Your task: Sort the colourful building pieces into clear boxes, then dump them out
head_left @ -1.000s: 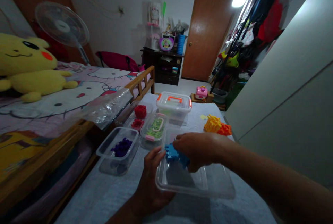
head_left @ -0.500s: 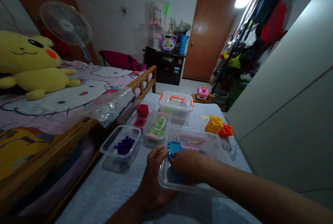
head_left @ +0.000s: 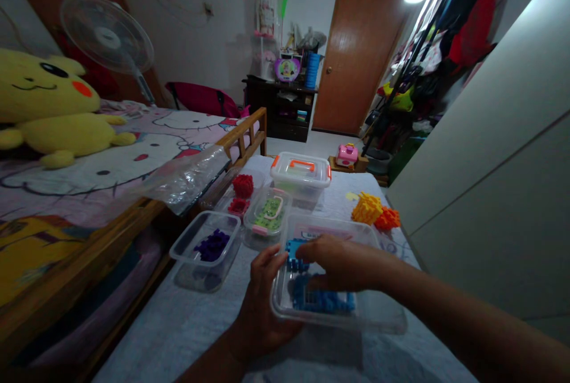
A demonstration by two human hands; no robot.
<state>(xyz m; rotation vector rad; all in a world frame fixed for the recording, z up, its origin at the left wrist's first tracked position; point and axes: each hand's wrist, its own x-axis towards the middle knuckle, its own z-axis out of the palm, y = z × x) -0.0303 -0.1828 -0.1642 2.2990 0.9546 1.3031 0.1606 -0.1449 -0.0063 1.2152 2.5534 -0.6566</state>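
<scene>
In front of me a clear plastic box [head_left: 392,317] holds blue interlocking plastic blocks [head_left: 323,301] near its front wall. Another blue block [head_left: 294,249] is at the box's left side. My left hand [head_left: 260,306] grips the box's left wall, its fingertips at the rim close to that block. Over the box, my right hand [head_left: 345,261] has thumb and fingers apart above the blue blocks; its fingertips reach the single block, though I cannot tell whether they touch it. Part of the box's inside is hidden behind this hand.
Left of the box stands an open clear container [head_left: 178,250] with purple blocks [head_left: 212,245]. Beyond are red blocks [head_left: 243,186], a lidded container with green contents [head_left: 268,211] and a box with orange latches [head_left: 300,170]. Yellow blocks [head_left: 367,208] and orange blocks [head_left: 388,218] lie at right.
My right hand has risen from inside the box and its fingers have spread, uncovering the blue blocks near the front wall. My left hand stays on the box.
</scene>
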